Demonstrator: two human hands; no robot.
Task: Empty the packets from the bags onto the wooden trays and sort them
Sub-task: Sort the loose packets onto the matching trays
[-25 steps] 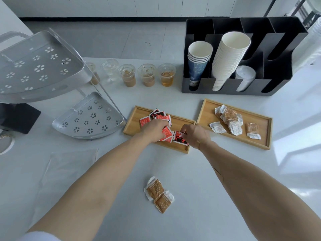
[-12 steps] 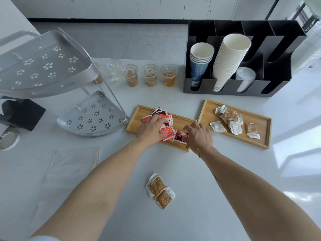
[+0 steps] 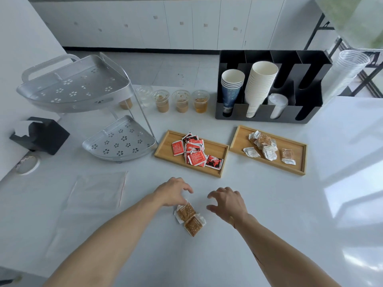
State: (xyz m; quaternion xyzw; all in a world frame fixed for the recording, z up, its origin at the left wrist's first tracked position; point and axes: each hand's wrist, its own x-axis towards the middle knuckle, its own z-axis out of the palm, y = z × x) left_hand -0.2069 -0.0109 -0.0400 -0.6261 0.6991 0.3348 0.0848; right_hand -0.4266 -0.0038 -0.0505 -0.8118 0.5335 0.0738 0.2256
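Your left hand (image 3: pixel 173 192) and right hand (image 3: pixel 227 201), fingers spread and holding nothing, flanked two brown packets (image 3: pixel 189 217) stranded on the desk (image 3: pixel 269 204). Sorting step: next, probably carry them to the right tray (image 3: pixel 300 162).

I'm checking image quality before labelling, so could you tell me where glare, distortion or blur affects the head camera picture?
Head view: window glare washes out the white table at right; wide-angle distortion bows the cup organizer and metal rack; both hands and the brown packets are reasonably sharp.
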